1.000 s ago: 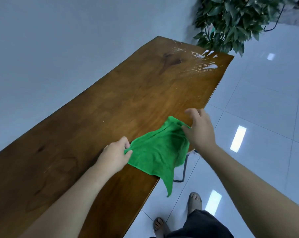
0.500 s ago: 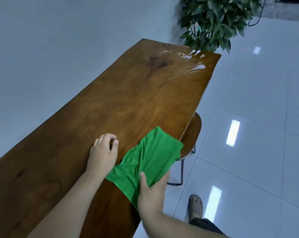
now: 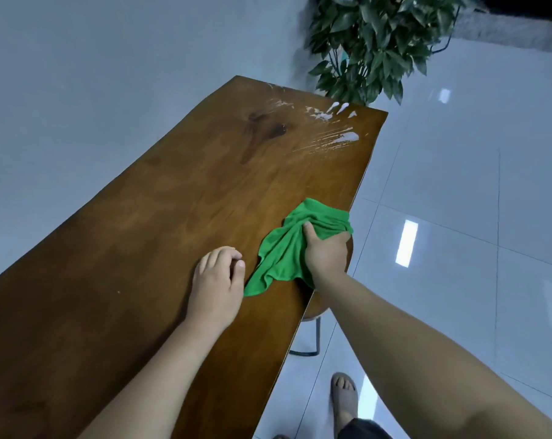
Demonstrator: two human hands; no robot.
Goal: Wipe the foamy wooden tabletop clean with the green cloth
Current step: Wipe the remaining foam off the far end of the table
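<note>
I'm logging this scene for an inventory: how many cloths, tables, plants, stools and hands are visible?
green cloth: 1
brown wooden table: 1
leafy green plant: 1
round wooden stool: 1
bare hands: 2, left hand and right hand
total: 6

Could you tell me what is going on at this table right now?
A person is wiping a wooden table with a green cloth. The right hand grips the bunched cloth near the table's right edge, while the left hand rests on the wood beside it. White foam streaks lie at the far end by a plant, not yet wiped.
</note>
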